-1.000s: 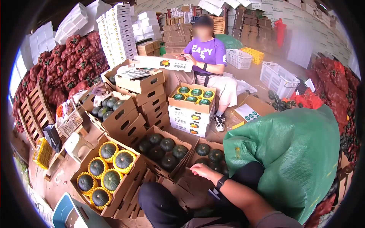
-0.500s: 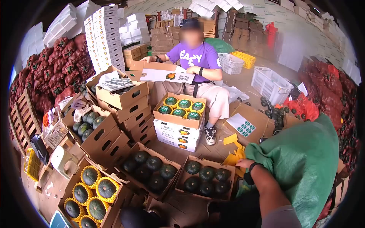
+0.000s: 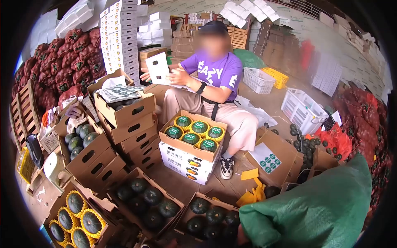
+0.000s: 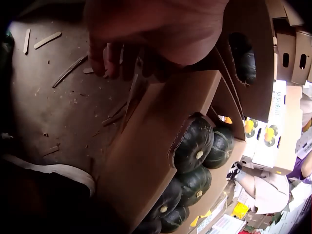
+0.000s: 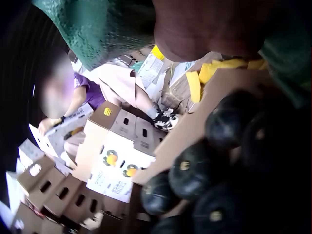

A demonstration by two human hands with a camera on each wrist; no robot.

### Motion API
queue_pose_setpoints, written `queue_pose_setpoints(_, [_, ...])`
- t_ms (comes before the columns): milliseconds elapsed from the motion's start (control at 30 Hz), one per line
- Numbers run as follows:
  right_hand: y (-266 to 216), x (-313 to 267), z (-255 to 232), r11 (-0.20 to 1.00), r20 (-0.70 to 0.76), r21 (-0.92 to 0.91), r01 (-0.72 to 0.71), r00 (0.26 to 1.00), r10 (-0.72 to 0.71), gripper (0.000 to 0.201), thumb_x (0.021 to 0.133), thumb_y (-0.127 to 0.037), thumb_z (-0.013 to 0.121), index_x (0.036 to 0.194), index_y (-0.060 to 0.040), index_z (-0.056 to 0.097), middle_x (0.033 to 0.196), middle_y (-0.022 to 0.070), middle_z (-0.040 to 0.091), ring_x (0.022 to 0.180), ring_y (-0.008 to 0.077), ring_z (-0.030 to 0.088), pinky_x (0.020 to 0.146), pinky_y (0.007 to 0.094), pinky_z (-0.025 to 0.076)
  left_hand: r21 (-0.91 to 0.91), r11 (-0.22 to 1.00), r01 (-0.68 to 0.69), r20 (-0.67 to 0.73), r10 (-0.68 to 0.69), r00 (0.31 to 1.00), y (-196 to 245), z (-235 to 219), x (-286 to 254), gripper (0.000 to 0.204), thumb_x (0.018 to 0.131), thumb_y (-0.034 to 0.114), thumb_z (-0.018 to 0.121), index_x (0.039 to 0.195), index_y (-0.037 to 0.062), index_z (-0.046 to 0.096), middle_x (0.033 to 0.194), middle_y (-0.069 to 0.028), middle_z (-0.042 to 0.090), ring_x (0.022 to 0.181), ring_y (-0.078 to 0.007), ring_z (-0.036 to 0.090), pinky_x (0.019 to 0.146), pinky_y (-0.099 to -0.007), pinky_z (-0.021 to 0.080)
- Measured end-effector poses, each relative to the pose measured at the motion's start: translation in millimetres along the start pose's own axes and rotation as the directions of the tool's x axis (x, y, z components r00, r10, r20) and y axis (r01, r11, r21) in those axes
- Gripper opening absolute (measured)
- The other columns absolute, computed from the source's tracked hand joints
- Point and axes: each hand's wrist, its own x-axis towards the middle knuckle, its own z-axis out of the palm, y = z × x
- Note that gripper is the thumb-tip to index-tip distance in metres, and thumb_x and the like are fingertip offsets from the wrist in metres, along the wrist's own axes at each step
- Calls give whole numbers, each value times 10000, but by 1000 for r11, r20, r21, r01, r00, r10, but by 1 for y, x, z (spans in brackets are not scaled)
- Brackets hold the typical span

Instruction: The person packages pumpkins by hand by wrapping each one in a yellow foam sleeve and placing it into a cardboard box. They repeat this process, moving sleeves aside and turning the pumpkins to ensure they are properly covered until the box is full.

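Note:
In the left wrist view my left hand (image 4: 161, 29) hangs over the edge of a cardboard box (image 4: 146, 126), its fingers pointing down and slightly bent, no object visible in them. Dark green squashes (image 4: 195, 146) fill that box. My right hand (image 5: 209, 29) shows at the top of the right wrist view, between folds of a green woven sack (image 5: 97, 34); its fingers are hidden. In the head view the sack (image 3: 314, 206) covers most of that arm. Beside the sack lies yellow foam netting (image 3: 252, 196), next to an open box of squashes (image 3: 215, 215).
Opposite sits a person in a purple shirt (image 3: 215, 72), handling a white carton (image 3: 159, 68). Labelled squashes in yellow nets (image 3: 198, 126) top white cartons (image 3: 182, 163). Stacked brown boxes (image 3: 136, 140) stand left; a white crate (image 3: 306, 109) is right.
My right hand went from above the squash box to the sack and yellow netting, then lower behind the sack. The sack's near edge came down. The seated person turned the carton up on end.

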Motion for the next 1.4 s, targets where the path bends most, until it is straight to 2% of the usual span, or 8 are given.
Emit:
queue_pose_setpoints(433, [-159,19,-62,843,151,188,505,833,-532,236,832,-203,613,992,-31,586,999,104,649,873,257,634,772,362,502,-64,998,-11,-92,5,996,42,20,35,579,935,499,472,1337,93,378,1268,-110,509,1047,-272,495,864,-428,427])
queue_pose_setpoints(567, [-288,34,-93,552,42,209,807,557,-829,225,829,-200,619,972,-31,577,980,102,646,864,257,633,768,362,504,-41,999,25,-68,-28,997,36,28,36,613,932,492,485,1371,87,347,1298,-114,497,1103,-274,480,908,-420,415])
queue_pose_setpoints(667, [-433,53,-105,118,-137,-106,987,103,-985,219,826,-198,624,958,-32,571,966,100,644,856,256,633,766,362,505,17,998,65,-49,-64,997,29,25,29,641,930,487,495,1397,82,324,1320,-116,487,1145,-275,469,941,-414,406])
queue_pose_setpoints(800, [-569,91,-97,-187,-181,-411,892,-281,-942,211,823,-195,630,938,-32,562,947,98,641,846,256,632,762,362,506,151,983,105,28,-111,993,32,14,19,680,927,481,508,1431,76,294,1349,-120,474,1201,-277,454,985,-406,394])
queue_pose_setpoints(967, [-573,127,-125,-222,-191,-455,862,-338,-922,205,818,-192,637,914,-33,551,924,95,638,834,255,631,758,363,508,623,746,-236,249,97,964,103,26,27,716,954,463,469,1479,48,214,1379,-121,451,1233,-255,440,1025,-341,370])
queue_pose_setpoints(1233, [-567,204,-182,-268,-153,-535,801,-404,-902,202,811,-186,649,876,-33,534,887,90,632,814,254,629,751,363,511,-55,993,100,139,-92,986,140,97,68,575,980,470,394,1349,29,393,1232,-98,548,1109,-222,512,978,-312,403])
queue_pose_setpoints(1333, [-590,241,-194,-372,-122,-555,744,-515,-848,203,809,-184,654,861,-34,528,873,88,629,807,254,629,748,364,513,-206,965,161,195,-120,973,152,112,62,555,989,472,366,1300,22,460,1177,-89,584,1062,-209,539,960,-302,416])
queue_pose_setpoints(1400, [-611,284,-201,-571,-53,-538,620,-701,-711,205,807,-182,657,851,-34,523,863,87,628,802,254,628,746,364,513,-251,954,165,193,-118,974,155,119,44,554,996,474,348,1268,17,505,1141,-84,608,1031,-201,557,948,-295,424])
